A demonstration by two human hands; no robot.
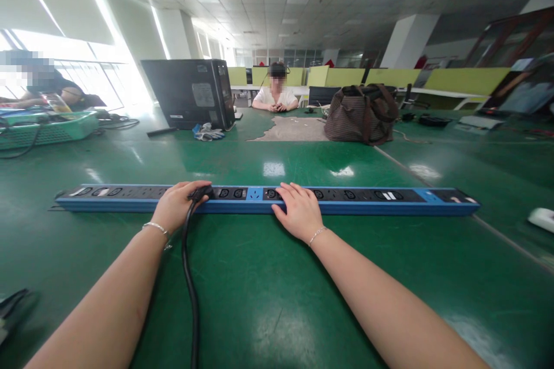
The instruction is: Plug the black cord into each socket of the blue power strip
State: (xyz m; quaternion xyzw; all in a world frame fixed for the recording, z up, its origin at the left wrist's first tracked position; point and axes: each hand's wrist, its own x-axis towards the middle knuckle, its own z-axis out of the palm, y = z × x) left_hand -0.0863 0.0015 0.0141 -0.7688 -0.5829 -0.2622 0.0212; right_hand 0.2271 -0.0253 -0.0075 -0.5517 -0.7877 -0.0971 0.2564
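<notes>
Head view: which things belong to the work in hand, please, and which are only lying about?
In the work:
Blue-and-black power strip, with the right hand on it
Black plug, held in the left hand at the strip
Black cable, running from the plug

Apparently just lying about:
Black computer tower
Blue-and-grey gloves
Brown bag
Green basket

Open tabletop point(307, 161) runs behind the power strip point(238, 206). Farther back, a computer case point(186, 92) and bag point(352, 115) stand as obstacles.
</notes>
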